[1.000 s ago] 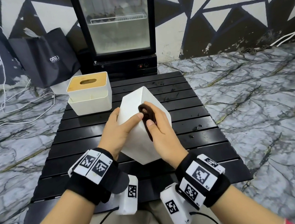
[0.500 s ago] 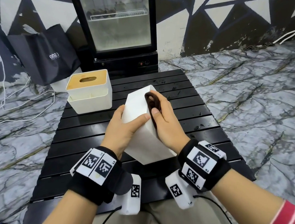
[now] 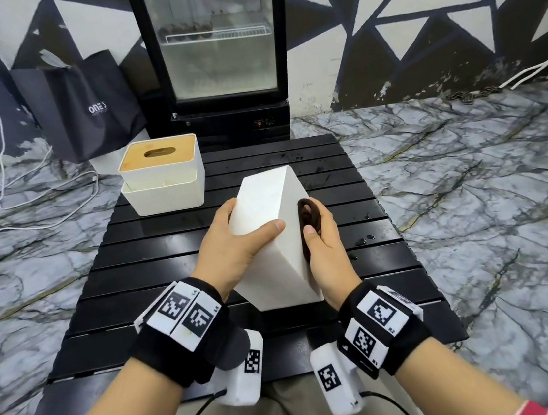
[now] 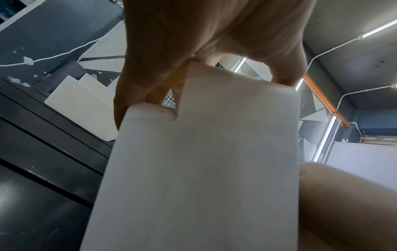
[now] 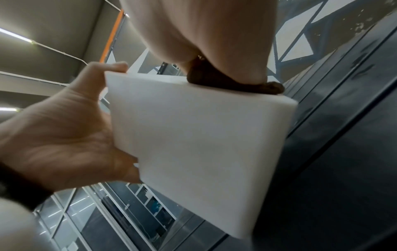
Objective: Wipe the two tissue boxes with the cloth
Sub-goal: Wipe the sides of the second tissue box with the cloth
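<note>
A plain white tissue box [image 3: 269, 235] stands tilted on one corner over the black slatted table [image 3: 158, 290]. My left hand [image 3: 235, 243] grips its left side, thumb across the near face. My right hand [image 3: 321, 236] holds a dark brown cloth [image 3: 308, 217] and presses it flat against the box's right face. In the right wrist view the cloth [image 5: 214, 78] sits between my palm and the box [image 5: 193, 144]. In the left wrist view my fingers curl over the top edge of the box [image 4: 204, 161]. A second white tissue box [image 3: 163, 179] with a wooden lid stands at the table's far left.
A black glass-door fridge [image 3: 219, 55] stands just behind the table. A dark paper bag [image 3: 80, 103] leans on the wall at the left, with white cables on the marble floor [image 3: 470, 183]. Small water drops [image 3: 363, 239] lie on the slats to the right of the box.
The cloth in my right hand has slid along the box's right face, first up, then slightly back down and right. My left hand keeps its grip on the box.
</note>
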Available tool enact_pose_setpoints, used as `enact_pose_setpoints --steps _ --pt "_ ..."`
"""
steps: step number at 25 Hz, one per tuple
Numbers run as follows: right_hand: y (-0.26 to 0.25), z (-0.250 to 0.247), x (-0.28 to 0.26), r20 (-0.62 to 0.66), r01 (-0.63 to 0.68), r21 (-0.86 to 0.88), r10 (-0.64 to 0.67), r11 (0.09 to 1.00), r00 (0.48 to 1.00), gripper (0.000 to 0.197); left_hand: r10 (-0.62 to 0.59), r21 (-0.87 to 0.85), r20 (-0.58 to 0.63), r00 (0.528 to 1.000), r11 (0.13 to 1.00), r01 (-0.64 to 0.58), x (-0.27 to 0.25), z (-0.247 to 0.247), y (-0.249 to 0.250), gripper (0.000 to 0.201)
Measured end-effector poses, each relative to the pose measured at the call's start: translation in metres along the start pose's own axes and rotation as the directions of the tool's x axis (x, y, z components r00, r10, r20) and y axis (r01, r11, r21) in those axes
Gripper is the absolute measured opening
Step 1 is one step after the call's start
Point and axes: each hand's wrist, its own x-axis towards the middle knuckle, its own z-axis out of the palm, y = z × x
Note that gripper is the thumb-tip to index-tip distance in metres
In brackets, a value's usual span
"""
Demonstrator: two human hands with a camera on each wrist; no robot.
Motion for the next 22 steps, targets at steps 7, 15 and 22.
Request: enact_pose_setpoints --steps 7,15,22 --pt "-0.017 0.007 -0.002 -0.009 0.087 0.147 -0.087 0.985 0.996 0.040 0.079 0.111 0.093 0.993 0.990 -0.089 -0.008 0.006 0.009 0.045" --pt "-0.030 -0.013 0.002 -0.057 0.154 0.152 -0.147 0.976 0.987 0.045 0.122 0.378 0.142 0.982 0.910 -0.168 -0.012 0.003 0.006 0.094" --pt "-0.052 -0.025 0.003 0.266 0.394 -0.407 -0.306 0.824 0.914 0.044 0.166 0.476 0.194 0.967 0.846 -0.240 -0.019 -0.002 -0.004 0.107"
